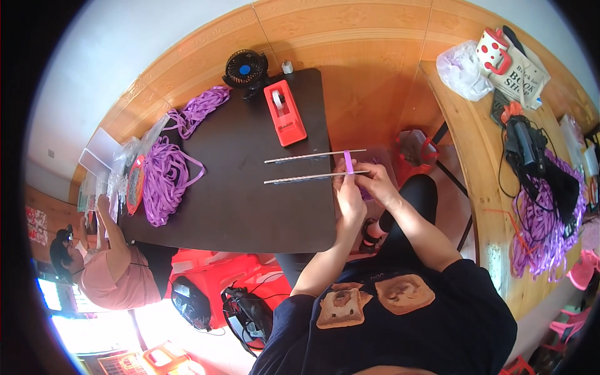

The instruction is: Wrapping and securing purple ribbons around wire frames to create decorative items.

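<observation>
Two thin, pale sticks lie nearly parallel over the right part of the dark table: a far stick [306,157] and a near stick [300,179]. Close to their right ends a flat purple ribbon [349,160] spans both. My left hand [351,201] is closed at the near stick, thumb and fingers pressed by the ribbon. Just to its right, my right hand [377,184] is closed in a pinch at the ribbon's lower end. More purple shows beneath the right fingers; the exact grip is partly hidden.
On the dark table [250,219] stand a red tape dispenser [290,122], a black fan [245,70] and a purple ribbon pile [164,181]. A co-worker [119,275] is at the left. A wooden table [481,187] at the right bears more ribbon. Red stools [206,269] stand below.
</observation>
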The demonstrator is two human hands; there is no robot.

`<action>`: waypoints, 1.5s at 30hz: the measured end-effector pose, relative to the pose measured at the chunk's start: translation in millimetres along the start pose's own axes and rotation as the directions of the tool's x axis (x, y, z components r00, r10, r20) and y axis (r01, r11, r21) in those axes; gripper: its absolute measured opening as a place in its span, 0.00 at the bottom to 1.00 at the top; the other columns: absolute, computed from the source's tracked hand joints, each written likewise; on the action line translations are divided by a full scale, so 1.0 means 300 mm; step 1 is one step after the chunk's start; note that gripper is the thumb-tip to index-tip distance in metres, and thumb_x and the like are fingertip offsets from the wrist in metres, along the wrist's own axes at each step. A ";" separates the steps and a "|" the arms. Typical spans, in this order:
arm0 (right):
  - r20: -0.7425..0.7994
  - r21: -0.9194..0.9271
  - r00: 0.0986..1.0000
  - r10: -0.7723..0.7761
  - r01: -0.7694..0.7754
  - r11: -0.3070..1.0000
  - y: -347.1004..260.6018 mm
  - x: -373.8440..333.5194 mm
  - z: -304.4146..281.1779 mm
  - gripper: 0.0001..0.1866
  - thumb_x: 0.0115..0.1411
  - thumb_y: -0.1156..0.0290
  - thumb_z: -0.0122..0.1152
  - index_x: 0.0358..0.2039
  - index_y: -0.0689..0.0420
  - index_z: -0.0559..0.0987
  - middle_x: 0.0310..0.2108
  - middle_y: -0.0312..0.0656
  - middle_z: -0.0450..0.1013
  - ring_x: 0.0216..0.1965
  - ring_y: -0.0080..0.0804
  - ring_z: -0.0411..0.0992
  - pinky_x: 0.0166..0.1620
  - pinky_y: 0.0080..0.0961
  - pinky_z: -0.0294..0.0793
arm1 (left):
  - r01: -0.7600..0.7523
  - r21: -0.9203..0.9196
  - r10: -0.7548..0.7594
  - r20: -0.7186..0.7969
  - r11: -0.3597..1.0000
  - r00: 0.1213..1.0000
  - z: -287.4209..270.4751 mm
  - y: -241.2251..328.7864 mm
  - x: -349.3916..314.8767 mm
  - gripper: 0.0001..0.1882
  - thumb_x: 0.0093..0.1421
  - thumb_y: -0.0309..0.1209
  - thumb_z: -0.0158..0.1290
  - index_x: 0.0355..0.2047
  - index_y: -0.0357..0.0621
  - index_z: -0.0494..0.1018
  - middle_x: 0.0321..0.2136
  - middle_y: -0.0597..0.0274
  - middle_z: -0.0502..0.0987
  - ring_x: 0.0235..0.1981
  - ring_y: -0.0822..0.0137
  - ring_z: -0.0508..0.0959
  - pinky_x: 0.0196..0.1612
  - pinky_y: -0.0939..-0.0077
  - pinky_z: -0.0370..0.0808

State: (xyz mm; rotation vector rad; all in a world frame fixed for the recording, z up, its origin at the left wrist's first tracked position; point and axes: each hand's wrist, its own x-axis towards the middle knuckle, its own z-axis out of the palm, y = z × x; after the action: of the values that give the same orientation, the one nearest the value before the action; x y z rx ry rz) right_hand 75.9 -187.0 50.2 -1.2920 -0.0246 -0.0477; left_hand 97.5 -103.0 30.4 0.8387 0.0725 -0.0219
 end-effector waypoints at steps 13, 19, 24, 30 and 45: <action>-0.168 0.193 0.986 0.017 0.015 0.981 -0.027 -0.073 0.112 0.06 0.63 0.76 0.53 0.34 0.64 0.78 0.30 0.35 0.74 0.31 0.17 0.71 0.34 0.14 0.69 | 0.138 -0.020 -0.138 0.016 0.990 0.990 0.088 0.170 -0.138 0.14 0.61 0.22 0.48 0.47 0.36 0.70 0.43 0.60 0.74 0.44 0.70 0.73 0.50 0.77 0.69; -0.195 0.172 0.980 0.026 0.008 0.985 -0.098 -0.075 0.156 0.07 0.63 0.74 0.54 0.36 0.64 0.78 0.29 0.36 0.76 0.30 0.19 0.72 0.33 0.15 0.71 | 0.184 -0.045 -0.181 0.070 0.982 0.981 0.061 0.204 -0.150 0.15 0.66 0.36 0.46 0.44 0.37 0.71 0.39 0.61 0.74 0.43 0.71 0.73 0.48 0.77 0.69; -0.195 0.236 0.978 0.079 -0.031 0.971 -0.087 -0.082 0.149 0.07 0.63 0.75 0.55 0.36 0.66 0.78 0.29 0.38 0.76 0.29 0.20 0.73 0.32 0.16 0.71 | 0.293 -0.119 -0.292 0.023 0.949 0.956 0.064 0.212 -0.152 0.16 0.68 0.44 0.42 0.39 0.45 0.72 0.34 0.65 0.73 0.37 0.73 0.72 0.42 0.79 0.67; -0.236 0.250 0.970 0.057 0.004 0.968 -0.077 -0.088 0.156 0.06 0.61 0.77 0.55 0.33 0.65 0.78 0.27 0.38 0.75 0.27 0.20 0.72 0.32 0.16 0.71 | 0.354 -0.116 -0.352 0.041 0.928 0.935 0.054 0.219 -0.147 0.21 0.68 0.50 0.40 0.40 0.45 0.70 0.36 0.67 0.71 0.39 0.73 0.70 0.45 0.76 0.64; -0.346 -0.178 0.891 -0.295 0.246 0.953 -0.269 -0.099 0.117 0.04 0.60 0.77 0.59 0.29 0.65 0.77 0.24 0.30 0.71 0.28 0.13 0.66 0.32 0.12 0.64 | 0.665 -0.261 -0.652 0.150 0.699 0.744 0.121 0.425 -0.136 0.41 0.65 0.57 0.37 0.63 0.31 0.48 0.60 0.47 0.57 0.62 0.54 0.57 0.63 0.64 0.51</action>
State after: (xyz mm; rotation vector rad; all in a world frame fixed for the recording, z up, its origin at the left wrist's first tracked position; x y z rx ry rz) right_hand 42.4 -174.7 136.1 -1.3847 0.1234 -0.5423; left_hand 65.0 -45.0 152.2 0.4649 0.3277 -0.7038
